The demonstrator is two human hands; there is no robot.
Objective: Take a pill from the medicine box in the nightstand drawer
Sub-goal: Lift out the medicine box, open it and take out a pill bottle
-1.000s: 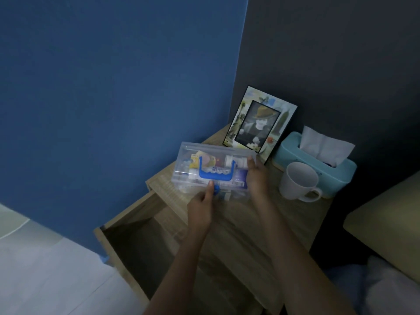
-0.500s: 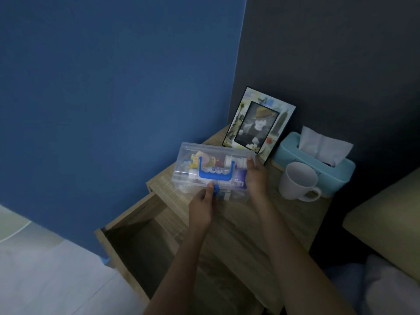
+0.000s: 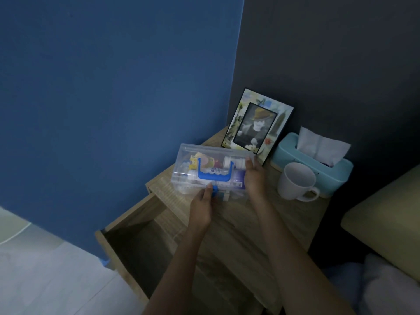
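While both hands grip, medicine box (image 3: 211, 171) lies crosswise, handle up

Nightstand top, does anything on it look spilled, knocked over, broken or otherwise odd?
Nothing stands out. The medicine box sits closed on the nightstand between the left hand and right hand. The picture frame, the tissue box and the mug stand upright. Only the drawer is open.

Single head view, looking steeply down, close over nightstand (image 3: 284, 223)
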